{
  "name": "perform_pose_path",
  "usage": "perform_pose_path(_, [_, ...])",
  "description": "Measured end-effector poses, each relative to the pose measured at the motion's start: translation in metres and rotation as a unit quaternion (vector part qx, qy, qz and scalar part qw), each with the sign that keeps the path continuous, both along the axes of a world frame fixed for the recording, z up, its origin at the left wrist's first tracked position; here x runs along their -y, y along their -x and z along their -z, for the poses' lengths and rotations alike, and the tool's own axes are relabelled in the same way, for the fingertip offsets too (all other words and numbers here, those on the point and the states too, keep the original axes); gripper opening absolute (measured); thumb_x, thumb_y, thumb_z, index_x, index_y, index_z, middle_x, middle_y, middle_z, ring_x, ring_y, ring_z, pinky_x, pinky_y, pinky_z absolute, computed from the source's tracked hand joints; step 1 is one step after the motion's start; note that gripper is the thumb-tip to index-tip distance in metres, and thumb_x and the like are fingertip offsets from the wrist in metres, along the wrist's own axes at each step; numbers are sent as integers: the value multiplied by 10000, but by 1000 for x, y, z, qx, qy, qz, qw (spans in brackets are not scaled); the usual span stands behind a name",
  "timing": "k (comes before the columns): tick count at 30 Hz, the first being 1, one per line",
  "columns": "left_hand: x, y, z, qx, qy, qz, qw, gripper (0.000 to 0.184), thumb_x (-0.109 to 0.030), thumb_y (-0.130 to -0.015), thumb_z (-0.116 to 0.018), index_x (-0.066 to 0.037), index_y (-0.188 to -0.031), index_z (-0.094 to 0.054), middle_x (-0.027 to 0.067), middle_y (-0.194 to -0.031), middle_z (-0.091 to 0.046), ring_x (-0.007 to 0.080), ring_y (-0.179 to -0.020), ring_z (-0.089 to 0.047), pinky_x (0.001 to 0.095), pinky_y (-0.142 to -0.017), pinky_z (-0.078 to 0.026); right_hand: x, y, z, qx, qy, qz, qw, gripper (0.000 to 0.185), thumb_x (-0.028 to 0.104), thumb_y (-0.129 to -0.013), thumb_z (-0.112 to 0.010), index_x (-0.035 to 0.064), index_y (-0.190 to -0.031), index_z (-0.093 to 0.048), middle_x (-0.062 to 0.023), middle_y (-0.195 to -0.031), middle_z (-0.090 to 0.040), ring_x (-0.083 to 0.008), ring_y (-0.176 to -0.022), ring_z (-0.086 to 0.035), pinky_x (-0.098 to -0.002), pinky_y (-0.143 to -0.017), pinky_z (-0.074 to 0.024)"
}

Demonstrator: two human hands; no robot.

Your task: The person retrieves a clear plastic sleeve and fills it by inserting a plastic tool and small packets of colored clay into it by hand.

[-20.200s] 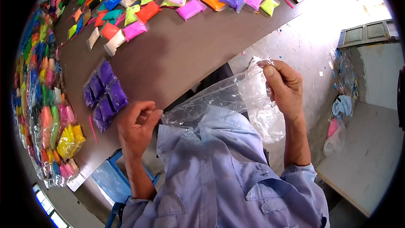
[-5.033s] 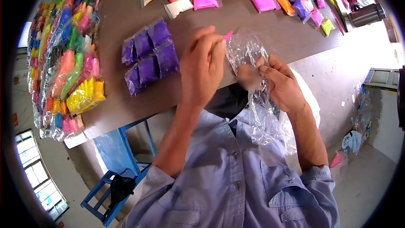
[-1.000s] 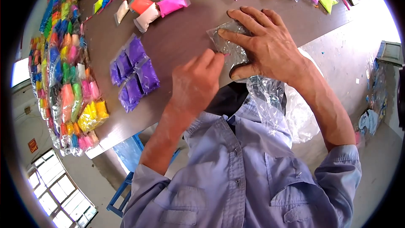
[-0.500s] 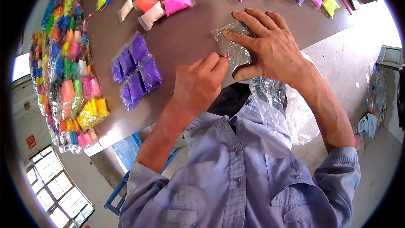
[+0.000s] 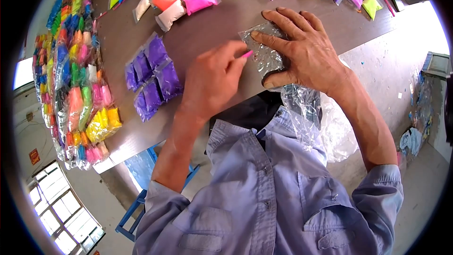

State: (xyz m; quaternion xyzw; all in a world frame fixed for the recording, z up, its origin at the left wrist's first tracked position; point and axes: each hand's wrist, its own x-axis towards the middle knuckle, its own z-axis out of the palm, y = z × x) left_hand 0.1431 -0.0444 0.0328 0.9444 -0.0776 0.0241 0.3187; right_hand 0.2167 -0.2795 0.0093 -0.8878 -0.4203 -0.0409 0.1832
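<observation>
Shifted leftward since half a second ago with the left hand (image 5: 212,75), gripping a pink stick (image 5: 247,54) in closed fingers beside the clear plastic bag (image 5: 269,58); still pinning that bag to the brown table (image 5: 212,24) with spread fingers of the right hand (image 5: 307,49).

Bare table (image 5: 191,35) runs between the purple packets (image 5: 155,53) and the pink packet (image 5: 202,2) beyond, while bagged bundles (image 5: 75,99) bar the left edge and left hand (image 5: 212,78) and right hand (image 5: 304,52) crowd the near edge.
</observation>
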Motion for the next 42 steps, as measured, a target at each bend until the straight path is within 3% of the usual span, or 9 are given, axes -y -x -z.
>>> perform_pose_path(2, [-4, -12, 0, -49, 46, -47, 997, 89, -57, -940, -755, -38, -1026, -742, 124, -876, -729, 305, -718, -702, 392, -656, -542, 1, 0, 1, 1, -2, -1, 1000, 955, 636, -626, -883, 247, -1477, -688, -132, -1627, -507, -375, -1515, -449, -577, -1236, -329])
perform_pose_path(5, [-10, -22, 13, 43, 50, -10, 998, 59, -53, -954, -740, -19, -1003, -739, 143, -876, -741, 280, -719, -706, 373, -660, -538, -1, 0, 0, 6, -14, -2, 1000, 929, 621, -634, -883, 233, -1457, -694, -126, -1603, -523, -361, -1507, -450, -569, -1228, -336])
perform_pose_path(18, [-9, -24, 14, 67, 40, -26, 997, 40, -88, -937, -740, -63, -926, -711, 138, -896, -743, 381, -828, -720, 472, -709, -565, -1, -1, -2, 0, -25, -6, 1000, 905, 561, -612, -911, 218, -1425, -710, -126, -1552, -559, -346, -1492, -457, -554, -1206, -350])
perform_pose_path(21, [-4, -25, 15, 46, 47, 14, 998, 62, -43, -957, -720, -28, -1005, -756, 154, -856, -726, 237, -706, -697, 390, -661, -538, -2, -2, -2, -10, -33, -3, 999, 908, 535, -596, -926, 215, -1419, -715, -129, -1555, -559, -349, -1491, -458, -554, -1205, -350])
perform_pose_path(25, [-1, -8, 12, -1, 33, 69, 997, 86, -47, -948, -717, -28, -1024, -750, 156, -874, -722, 293, -743, -705, 396, -676, -535, -3, -2, -4, -9, -9, -3, 1000, 959, 623, -583, -890, 224, -1437, -715, -138, -1607, -523, -373, -1509, -454, -562, -1226, -337])
perform_pose_path(27, [-4, -8, 13, 16, 6, 88, 996, 93, -47, -943, -716, -27, -1029, -747, 157, -883, -720, 318, -767, -710, 405, -686, -536, -4, -1, -6, -19, -23, -1, 1000, 906, 516, -582, -936, 210, -1408, -723, -131, -1575, -548, -348, -1496, -455, -554, -1203, -351])
perform_pose_path(34, [-2, -8, 12, 2, 23, 64, 998, 89, -51, -963, -689, -37, -1031, -746, 166, -929, -718, 375, -838, -708, 443, -724, -543, -4, -1, -6, -9, -18, -3, 1000, 921, 533, -587, -932, 218, -1425, -716, -125, -1584, -537, -347, -1500, -450, -554, -1217, -345])
perform_pose_path(36, [-3, -9, 13, -7, 17, 78, 997, 88, -49, -965, -684, -39, -1028, -745, 165, -926, -716, 380, -833, -704, 444, -719, -541, -3, -3, -5, -12, 6, -4, 1000, 986, 656, -573, -877, 211, -1438, -713, -140, -1611, -521, -376, -1510, -450, -550, -1227, -337])
perform_pose_path(42, [-3, -15, 10, 13, 13, 56, 998, 81, -62, -962, -682, -39, -1015, -738, 169, -933, -710, 391, -846, -694, 452, -725, -538, -4, -1, -5, -12, -8, 0, 1000, 930, 545, -588, -927, 235, -1437, -708, -123, -1581, -540, -347, -1507, -442, -553, -1220, -345])
